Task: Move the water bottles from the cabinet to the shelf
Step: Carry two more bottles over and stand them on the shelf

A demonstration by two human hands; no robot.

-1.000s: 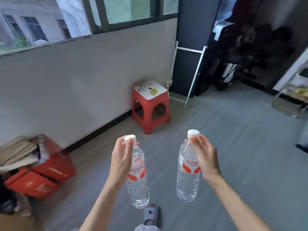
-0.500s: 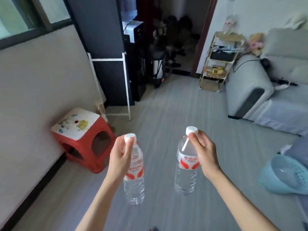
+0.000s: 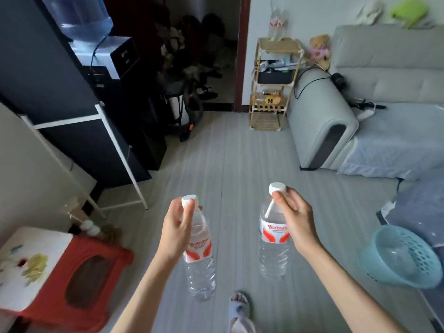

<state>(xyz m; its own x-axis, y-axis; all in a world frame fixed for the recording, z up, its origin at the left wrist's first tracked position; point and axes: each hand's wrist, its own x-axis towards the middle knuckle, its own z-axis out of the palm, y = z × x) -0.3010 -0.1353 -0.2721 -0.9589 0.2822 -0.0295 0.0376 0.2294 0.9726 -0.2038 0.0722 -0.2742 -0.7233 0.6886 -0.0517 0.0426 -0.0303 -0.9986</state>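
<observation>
I carry two clear water bottles with white caps and red-and-white labels, both hanging upright above the grey floor. My left hand [image 3: 176, 230] grips the neck of the left bottle [image 3: 200, 265]. My right hand [image 3: 294, 218] pinches the right bottle [image 3: 272, 251] just under its cap. Straight ahead, against the far wall beside the doorway, stands a small wooden shelf [image 3: 275, 82] with several tiers holding boxes and packets. The cabinet is out of view.
A grey sofa [image 3: 348, 111] fills the right side. A light blue plastic basket [image 3: 401, 255] lies on the floor at the right. A red stool [image 3: 72, 275] sits at the lower left. A water dispenser [image 3: 101, 54] and a white metal frame [image 3: 115, 150] stand at the left.
My view has swung right, from the window wall and red boxes toward the sofa and wooden shelf. The stool has slid to the lower left. Both hands keep holding their bottles.
</observation>
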